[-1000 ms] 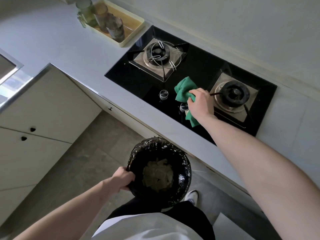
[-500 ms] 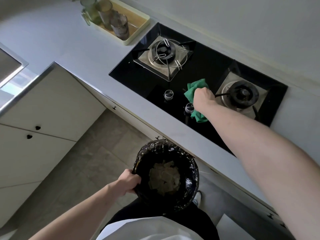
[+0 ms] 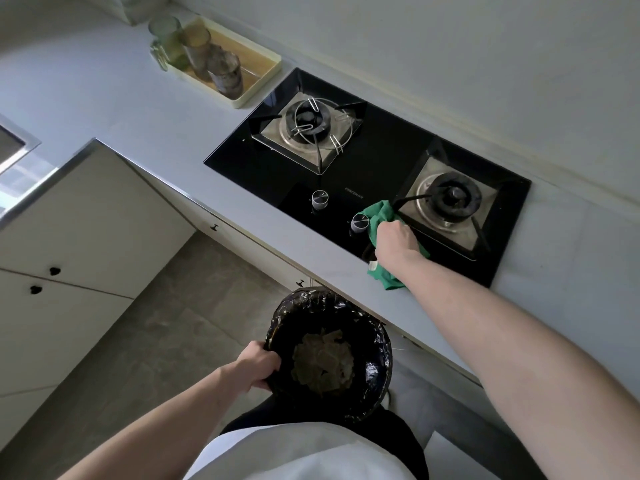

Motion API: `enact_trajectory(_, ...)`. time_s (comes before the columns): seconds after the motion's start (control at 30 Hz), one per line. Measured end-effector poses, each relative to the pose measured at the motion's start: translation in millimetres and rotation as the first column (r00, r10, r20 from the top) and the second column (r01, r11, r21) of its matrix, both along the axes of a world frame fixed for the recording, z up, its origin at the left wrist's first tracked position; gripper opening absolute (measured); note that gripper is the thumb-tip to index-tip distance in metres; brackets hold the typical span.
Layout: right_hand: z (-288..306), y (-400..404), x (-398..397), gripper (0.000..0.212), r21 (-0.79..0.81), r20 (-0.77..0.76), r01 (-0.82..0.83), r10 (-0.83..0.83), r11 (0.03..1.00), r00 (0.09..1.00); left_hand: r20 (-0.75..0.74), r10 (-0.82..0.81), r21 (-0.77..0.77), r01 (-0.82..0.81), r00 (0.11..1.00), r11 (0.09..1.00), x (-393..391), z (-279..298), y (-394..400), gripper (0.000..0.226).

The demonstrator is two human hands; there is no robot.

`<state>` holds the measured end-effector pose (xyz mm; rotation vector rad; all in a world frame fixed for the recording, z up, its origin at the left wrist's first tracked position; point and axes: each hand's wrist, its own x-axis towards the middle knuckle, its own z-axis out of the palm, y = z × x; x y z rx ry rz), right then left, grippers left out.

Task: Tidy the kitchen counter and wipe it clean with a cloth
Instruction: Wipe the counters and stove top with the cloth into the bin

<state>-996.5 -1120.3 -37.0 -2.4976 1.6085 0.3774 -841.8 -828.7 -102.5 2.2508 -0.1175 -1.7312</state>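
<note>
Both hands grip: the right hand [image 3: 396, 240] has dragged the crumpled green cloth [image 3: 381, 216] nearer the black glass hob's [image 3: 381, 157] front edge, cloth bunched beneath its fingers; the left hand [image 3: 258, 363] holds the black-lined bin [image 3: 377, 341].

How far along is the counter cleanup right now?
Done: scraps sit in the black-lined bin, which the left hand holds below the counter edge. In hand: the right hand presses the green cloth at the hob's front edge. Left: the grey counter around the tray of glasses.

single head view, looking steeply down, hob [image 3: 377, 174] ahead, hands near
</note>
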Motion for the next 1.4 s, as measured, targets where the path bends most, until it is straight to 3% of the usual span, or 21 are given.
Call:
enact_trajectory(0.3,-6.6,58.5,-39.8,0.018,0.040,0.080,0.075,-0.078,0.996,0.994,0.001,-0.027,-0.026,0.027,1.000,0.999,-3.0,8.6,-4.6,0.019)
enact_trajectory(0.43,-25.5,123.1,-45.3,0.034,0.240,0.231,0.094,-0.151,0.966,0.961,-0.019,-0.036,-0.035,0.036,0.999,0.999,-1.1,4.1,-1.5,0.023)
enact_trajectory(0.6,-16.5,150.5,-64.7,0.032,0.380,0.329,0.022,-0.158,0.925,0.931,0.000,-0.055,-0.053,0.055,0.999,0.997,3.6,5.4,-3.3,0.024)
enact_trajectory(0.7,6.2,134.1,-83.7,0.033,0.356,0.396,0.064,-0.212,0.932,0.893,0.013,-0.061,-0.059,0.062,0.998,0.996,5.0,5.4,-3.1,0.025)
enact_trajectory(0.87,24.9,87.1,-115.1,0.031,0.189,0.520,0.261,-0.322,0.947,0.791,0.008,-0.071,-0.072,0.071,0.997,0.995,6.3,4.6,-1.9,0.026)
enact_trajectory(0.97,10.9,67.7,-123.3,0.031,0.090,0.480,0.277,-0.286,0.957,0.830,0.016,-0.075,-0.070,0.076,0.997,0.995,5.8,6.3,-2.3,0.027)
enact_trajectory(1.13,-37.3,67.1,-125.9,0.047,0.095,0.237,0.290,-0.305,0.952,0.922,0.020,-0.071,-0.075,0.072,0.997,0.995,2.6,8.1,-3.2,0.029)
enact_trajectory(1.27,-42.4,96.7,-112.0,0.034,0.052,0.330,0.300,-0.300,0.953,0.895,0.026,-0.072,-0.064,0.073,0.997,0.995,-2.0,11.7,0.0,0.029)
enact_trajectory(1.4,-38.0,142.1,-98.6,0.028,0.226,0.424,0.138,-0.225,0.964,0.877,0.037,-0.077,-0.057,0.079,0.996,0.995,-7.8,11.7,4.1,0.026)
